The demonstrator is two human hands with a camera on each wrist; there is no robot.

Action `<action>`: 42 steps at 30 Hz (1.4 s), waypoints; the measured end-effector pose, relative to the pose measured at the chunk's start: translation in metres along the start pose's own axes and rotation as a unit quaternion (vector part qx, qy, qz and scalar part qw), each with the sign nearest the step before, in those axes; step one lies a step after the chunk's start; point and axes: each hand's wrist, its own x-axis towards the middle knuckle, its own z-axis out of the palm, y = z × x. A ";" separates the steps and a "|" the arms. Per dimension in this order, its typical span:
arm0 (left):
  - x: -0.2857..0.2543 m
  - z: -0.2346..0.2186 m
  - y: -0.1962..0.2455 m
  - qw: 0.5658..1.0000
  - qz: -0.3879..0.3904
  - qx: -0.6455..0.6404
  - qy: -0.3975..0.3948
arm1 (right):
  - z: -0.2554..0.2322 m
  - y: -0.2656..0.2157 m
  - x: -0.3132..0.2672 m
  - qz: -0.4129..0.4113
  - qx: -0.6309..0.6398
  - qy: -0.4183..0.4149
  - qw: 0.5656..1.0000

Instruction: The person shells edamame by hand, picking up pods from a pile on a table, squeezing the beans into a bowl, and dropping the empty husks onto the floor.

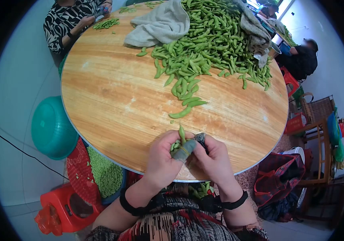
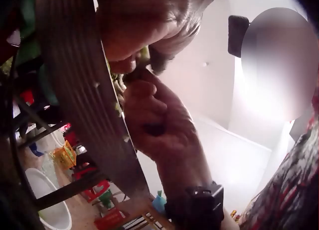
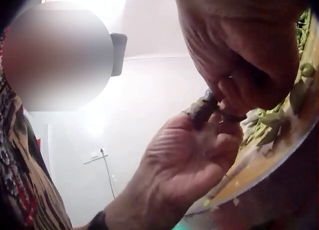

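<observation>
Over the near edge of the table, my left hand (image 1: 164, 156) holds a green soybean pod (image 1: 182, 131) that points upward. Grey wrapping (image 1: 185, 150) with a yellow band covers its thumb, and pale green beans (image 1: 175, 145) show within its curled fingers. My right hand (image 1: 217, 160) meets it from the other side, fingers bent, thumb at the grey wrapping; I cannot tell what it grips. A dark grey cover (image 1: 200, 138) sits on one of its fingers. In the right wrist view, the left hand (image 3: 189, 165) is below the right hand (image 3: 239, 46), their fingertips together.
A large heap of soybean pods (image 1: 216, 36) lies on the round wooden table (image 1: 111, 96), trailing toward me, beside a grey cloth (image 1: 160, 24). Shelled beans (image 1: 103, 172) fill a basin at lower left, near a teal basin (image 1: 51, 128) and red stool (image 1: 65, 209). Another person (image 1: 69, 24) sits across.
</observation>
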 end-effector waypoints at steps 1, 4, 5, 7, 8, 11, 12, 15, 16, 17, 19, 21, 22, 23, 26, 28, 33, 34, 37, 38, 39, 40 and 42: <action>0.001 -0.002 -0.004 1.000 0.000 0.000 0.000 | 0.001 0.002 0.002 -0.081 -0.113 0.037 0.990; 0.006 -0.008 -0.008 0.999 0.002 0.033 0.003 | -0.006 -0.027 0.003 -0.218 -0.317 0.165 0.908; 0.006 -0.008 -0.004 0.993 0.046 0.110 0.010 | -0.008 -0.036 0.004 -0.216 -0.317 0.163 0.909; 0.005 -0.008 0.006 0.978 0.091 0.187 0.016 | -0.013 -0.047 0.006 -0.276 -0.422 0.042 0.862; 0.004 -0.010 0.013 0.983 0.074 0.169 0.014 | -0.016 -0.044 0.011 -0.279 -0.455 0.006 0.846; 0.008 -0.024 0.009 0.990 0.083 0.103 -0.039 | -0.022 -0.046 0.014 -0.210 -0.363 -0.056 0.906; 0.009 -0.029 0.006 0.989 0.105 0.053 -0.091 | -0.022 -0.042 0.013 -0.209 -0.362 -0.059 0.906; 0.008 -0.036 0.015 0.956 0.004 -0.235 -0.176 | -0.019 -0.030 0.005 -0.117 -0.154 -0.106 0.975; 0.007 -0.037 0.013 0.956 0.003 -0.235 -0.175 | -0.014 -0.030 0.000 -0.134 -0.143 -0.086 0.977; 0.006 -0.038 0.011 0.935 -0.065 -0.304 -0.169 | -0.010 -0.030 -0.002 -0.152 -0.130 -0.065 0.978; 0.007 -0.036 0.005 0.905 -0.132 -0.369 -0.164 | -0.009 -0.032 -0.002 -0.184 -0.159 -0.028 0.970; 0.011 -0.031 -0.001 0.921 -0.133 -0.367 -0.016 | -0.011 -0.029 0.000 0.004 0.114 0.113 0.987; 0.009 -0.024 0.003 0.921 -0.132 -0.366 -0.017 | -0.013 -0.023 0.001 -0.001 0.162 0.106 0.981; 0.006 -0.015 0.007 0.915 -0.159 -0.370 0.004 | -0.010 -0.024 0.000 -0.002 0.162 0.107 0.981; 0.002 -0.012 0.003 0.908 -0.175 -0.380 0.005 | 0.008 -0.027 -0.004 -0.007 0.072 0.044 0.996; 0.001 -0.014 0.002 0.909 -0.161 -0.384 -0.015 | 0.005 -0.029 -0.005 0.033 0.091 0.001 0.995; -0.003 -0.018 0.003 0.936 -0.141 -0.322 -0.009 | -0.007 -0.031 -0.012 0.135 0.186 -0.118 0.966; -0.003 -0.018 0.004 0.936 -0.140 -0.322 -0.009 | -0.007 -0.031 -0.013 0.142 0.199 -0.127 0.961; -0.004 -0.013 0.005 0.949 -0.116 -0.292 0.003 | -0.007 -0.028 -0.012 0.146 0.206 -0.135 0.958; -0.004 -0.010 0.004 0.963 -0.083 -0.255 0.010 | -0.006 -0.027 -0.013 0.144 0.203 -0.131 0.960; -0.004 -0.009 0.004 0.974 -0.050 -0.218 0.016 | -0.006 -0.028 -0.013 0.143 0.203 -0.130 0.960; -0.006 -0.008 0.004 0.974 -0.049 -0.219 0.016 | -0.005 -0.028 -0.014 0.135 0.228 -0.127 0.956; -0.008 -0.010 0.005 0.947 -0.082 -0.307 -0.038 | -0.003 -0.029 -0.016 0.125 0.253 -0.124 0.951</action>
